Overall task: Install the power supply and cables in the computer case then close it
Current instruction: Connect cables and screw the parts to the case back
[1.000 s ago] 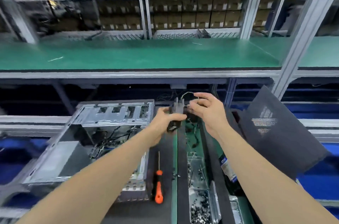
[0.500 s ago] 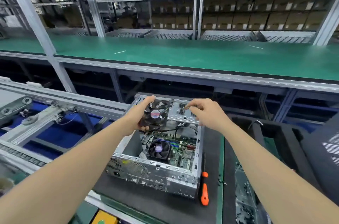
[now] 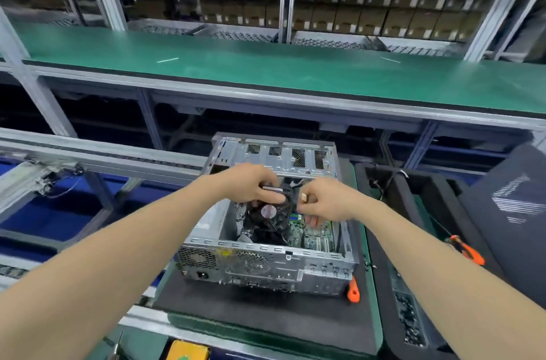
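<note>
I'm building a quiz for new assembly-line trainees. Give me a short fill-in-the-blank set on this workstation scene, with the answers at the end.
1. The left hand and right hand hold a black ___ over the open computer case.
2. The screwdriver beside the case has an ___ handle.
3. The long shelf behind the case has a ___ surface.
Missing words: fan; orange; green.

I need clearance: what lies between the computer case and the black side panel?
Head view: an orange screwdriver beside the case, then a black tray.
</note>
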Available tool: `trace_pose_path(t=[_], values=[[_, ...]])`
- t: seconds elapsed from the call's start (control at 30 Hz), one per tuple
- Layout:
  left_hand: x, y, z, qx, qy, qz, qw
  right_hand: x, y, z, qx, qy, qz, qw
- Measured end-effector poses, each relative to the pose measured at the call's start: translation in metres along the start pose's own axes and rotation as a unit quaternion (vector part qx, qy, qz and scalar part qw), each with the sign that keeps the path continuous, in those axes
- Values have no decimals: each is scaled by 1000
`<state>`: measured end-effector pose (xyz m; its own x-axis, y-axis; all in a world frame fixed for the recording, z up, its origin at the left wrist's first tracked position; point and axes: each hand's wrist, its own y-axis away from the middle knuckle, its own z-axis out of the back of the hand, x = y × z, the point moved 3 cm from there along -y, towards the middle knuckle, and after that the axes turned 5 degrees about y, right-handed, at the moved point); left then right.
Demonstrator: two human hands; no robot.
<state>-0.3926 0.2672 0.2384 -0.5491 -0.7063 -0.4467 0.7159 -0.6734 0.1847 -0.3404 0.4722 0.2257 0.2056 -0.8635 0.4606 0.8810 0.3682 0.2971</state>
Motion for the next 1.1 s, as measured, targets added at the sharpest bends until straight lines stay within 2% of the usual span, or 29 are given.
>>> trace_pose_path(t=[0.2,0.37,0.5,0.67,0.9,1.1], values=[[1,7,-27,166,23,-49,985,-2,3,-19,-14,2,-49,999],[7,14,-48,233,10,-63,970,-3,3,-33,-48,-9,-83,995],[6,15,-54,248,-3,-84,965,-4,2,-43,-55,-21,-102,993],[11,19,-44,262,72,-34,962,-6,-2,-47,-65,-42,-105,991],[12,20,-34,275,62,10,959,-13,-8,-45,-56,-131,-115,983],[2,15,-42,298,59,36,952,-5,-17,-52,-4,-34,-136,990]])
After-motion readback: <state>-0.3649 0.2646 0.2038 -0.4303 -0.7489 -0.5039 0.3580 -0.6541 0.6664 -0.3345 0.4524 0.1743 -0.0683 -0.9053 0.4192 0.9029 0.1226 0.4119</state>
